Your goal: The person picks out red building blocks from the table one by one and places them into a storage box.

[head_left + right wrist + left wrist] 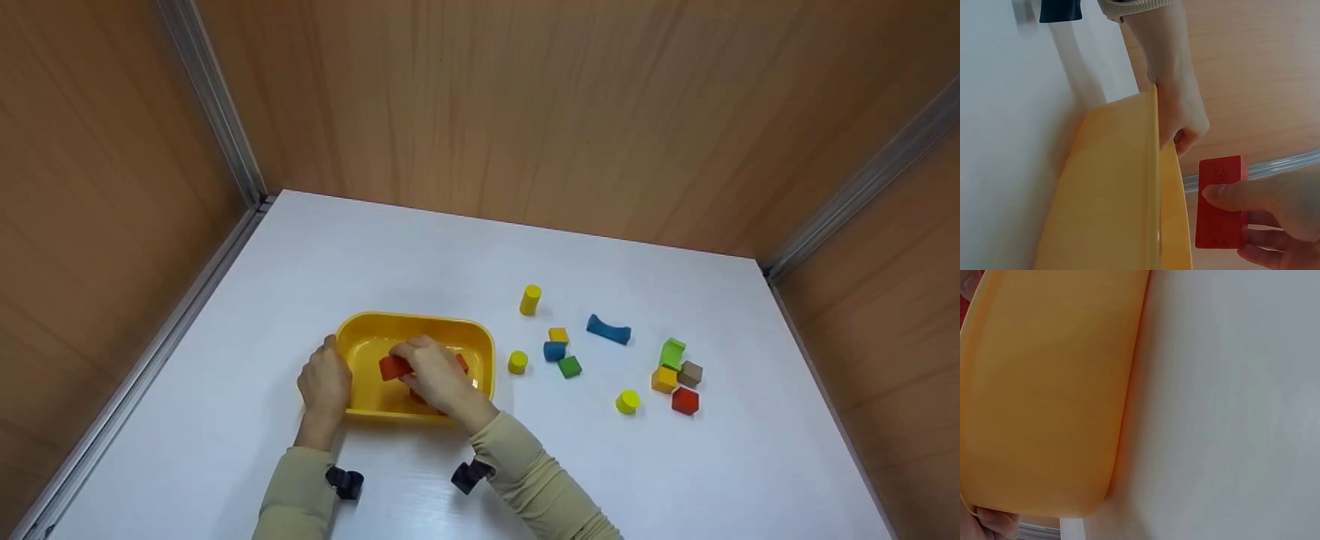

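Note:
A yellow plastic bin (360, 375) stands on the white table, left of centre. My left hand (325, 376) grips its left rim, the fingertips (996, 522) showing at the rim in the left wrist view. Above the bin's inside, my right hand (436, 375) pinches a red rectangular block (1220, 202) between thumb and fingers. More red blocks (462, 363) lie in the bin, partly hidden beneath the right hand and forearm.
Right of the bin lie several loose blocks: yellow cylinders (530, 300), a blue curved piece (609, 330), a blue cylinder (555, 351) and a green cube (570, 367). Farther right, a red block (685, 401) sits beside orange, brown and light-green ones. Wooden panels (480, 112) enclose the table.

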`<state>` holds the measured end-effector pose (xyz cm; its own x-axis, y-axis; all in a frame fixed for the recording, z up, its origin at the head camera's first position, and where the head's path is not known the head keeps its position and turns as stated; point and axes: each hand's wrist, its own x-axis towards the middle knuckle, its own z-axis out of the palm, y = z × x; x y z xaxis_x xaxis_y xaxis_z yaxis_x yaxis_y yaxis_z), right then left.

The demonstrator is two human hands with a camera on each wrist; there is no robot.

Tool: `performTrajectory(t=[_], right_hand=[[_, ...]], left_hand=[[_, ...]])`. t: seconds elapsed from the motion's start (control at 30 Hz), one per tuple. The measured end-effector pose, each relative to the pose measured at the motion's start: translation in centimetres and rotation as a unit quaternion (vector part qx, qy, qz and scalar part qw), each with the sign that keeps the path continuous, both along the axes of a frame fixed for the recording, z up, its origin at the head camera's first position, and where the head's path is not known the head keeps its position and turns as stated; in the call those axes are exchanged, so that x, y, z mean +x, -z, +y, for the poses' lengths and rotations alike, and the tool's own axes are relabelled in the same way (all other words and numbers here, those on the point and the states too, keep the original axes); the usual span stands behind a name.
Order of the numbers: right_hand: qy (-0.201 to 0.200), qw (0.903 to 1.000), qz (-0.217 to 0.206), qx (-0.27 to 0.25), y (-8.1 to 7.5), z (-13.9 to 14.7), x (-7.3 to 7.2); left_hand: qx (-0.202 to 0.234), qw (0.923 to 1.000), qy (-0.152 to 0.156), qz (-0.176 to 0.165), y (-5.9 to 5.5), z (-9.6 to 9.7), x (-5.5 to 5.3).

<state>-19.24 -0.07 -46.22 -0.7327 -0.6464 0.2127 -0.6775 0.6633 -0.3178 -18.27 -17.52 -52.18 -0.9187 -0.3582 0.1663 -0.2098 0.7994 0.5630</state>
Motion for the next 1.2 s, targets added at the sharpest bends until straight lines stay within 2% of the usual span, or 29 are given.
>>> performTrajectory(t=[0.13, 0.23, 0.6, 0.87, 1.13, 1.2], right_hand=[[-0.022, 0.9991, 0.031, 0.019, 0.5, -0.8, -0.2], [-0.029, 0.9984, 0.033, 0.034, 0.9, -1.4, -0.4], [-0.051, 0.9959, 0.016, 0.073, 2.7, -2.6, -1.3], [-0.042, 0.9957, -0.035, 0.075, 3.7, -2.8, -1.5], [-0.068, 0.9931, 0.005, 0.095, 4.5, -2.9, -1.8], [-0.065, 0.9933, -0.008, 0.096, 4.6, -3.0, -1.8]], left_hand=[[-0.006, 0.9999, 0.000, 0.010, 0.0, 0.0, 0.0], [-0.009, 0.9999, 0.000, 0.006, 0.0, 0.0, 0.0], [-0.012, 0.9999, 0.001, -0.001, 0.1, -0.1, -0.1], [-0.009, 0.9997, -0.001, -0.022, 0.0, 0.0, -0.2], [-0.008, 0.9998, 0.008, 0.014, 0.1, 0.0, 0.0], [-0.008, 0.9999, 0.007, 0.011, 0.1, 0.0, 0.0]])
